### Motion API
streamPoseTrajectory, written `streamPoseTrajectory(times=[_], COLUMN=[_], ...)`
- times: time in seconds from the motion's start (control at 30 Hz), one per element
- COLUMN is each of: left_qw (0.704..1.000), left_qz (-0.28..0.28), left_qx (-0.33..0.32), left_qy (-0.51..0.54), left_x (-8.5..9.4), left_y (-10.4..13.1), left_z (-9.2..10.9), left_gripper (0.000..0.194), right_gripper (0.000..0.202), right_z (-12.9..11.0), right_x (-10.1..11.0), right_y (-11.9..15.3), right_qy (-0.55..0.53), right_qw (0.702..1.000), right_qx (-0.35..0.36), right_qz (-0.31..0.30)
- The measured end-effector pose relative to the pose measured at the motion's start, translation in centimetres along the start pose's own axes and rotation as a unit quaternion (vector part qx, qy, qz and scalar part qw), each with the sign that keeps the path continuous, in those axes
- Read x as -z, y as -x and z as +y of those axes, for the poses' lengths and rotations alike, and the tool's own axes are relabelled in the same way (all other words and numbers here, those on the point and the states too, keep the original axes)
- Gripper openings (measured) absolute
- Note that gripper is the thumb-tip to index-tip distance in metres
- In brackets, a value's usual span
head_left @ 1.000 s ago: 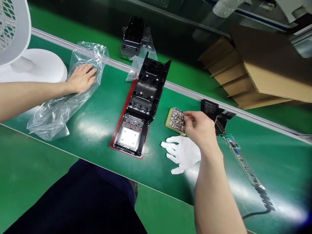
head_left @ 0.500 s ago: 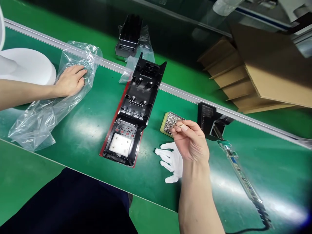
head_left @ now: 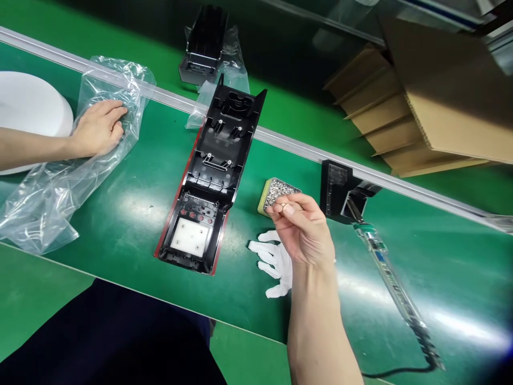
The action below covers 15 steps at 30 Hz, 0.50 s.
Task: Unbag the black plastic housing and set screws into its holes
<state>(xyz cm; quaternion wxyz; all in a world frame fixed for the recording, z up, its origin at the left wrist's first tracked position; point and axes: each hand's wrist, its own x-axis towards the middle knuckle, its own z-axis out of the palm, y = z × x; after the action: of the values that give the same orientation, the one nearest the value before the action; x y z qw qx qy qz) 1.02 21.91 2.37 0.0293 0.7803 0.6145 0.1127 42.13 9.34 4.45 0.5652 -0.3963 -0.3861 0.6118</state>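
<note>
Silver screws heaped in yellow tray (head_left: 277, 193) sit right under right hand (head_left: 304, 230), fingertips (head_left: 280, 207) pinched on one screw; black housing (head_left: 212, 171) lies just left, long axis running away; left hand (head_left: 98, 128) flat on plastic bag (head_left: 60, 182), farther off.

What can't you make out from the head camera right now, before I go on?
- What the right hand pinches above the screw tray: too small, fingertips cover it.
- White glove: partly hidden by the right wrist.
- Clear plastic bag under the left hand: its contents, glare and folds.
- White round base: cut off by the left edge.
- Second black housing: dark, far away.
</note>
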Motion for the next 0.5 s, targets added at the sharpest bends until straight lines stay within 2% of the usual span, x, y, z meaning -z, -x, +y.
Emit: streamPoseTrajectory(times=[0.3,0.5], left_qw=[0.999,0.998], left_qz=[-0.022,-0.029], left_qx=[0.029,0.033], left_qy=[-0.034,-0.05], left_x=[0.12,0.02], left_y=[-0.43,-0.76], left_z=[-0.39,-0.73], left_gripper=[0.067,0.069], right_gripper=[0.029,0.034], right_z=[0.43,0.8], right_x=[-0.18,-0.63], right_y=[-0.48,-0.55], right_qy=[0.026,0.066], right_qw=[0.998,0.996], right_qx=[-0.004,-0.011], right_qz=[0.054,0.064])
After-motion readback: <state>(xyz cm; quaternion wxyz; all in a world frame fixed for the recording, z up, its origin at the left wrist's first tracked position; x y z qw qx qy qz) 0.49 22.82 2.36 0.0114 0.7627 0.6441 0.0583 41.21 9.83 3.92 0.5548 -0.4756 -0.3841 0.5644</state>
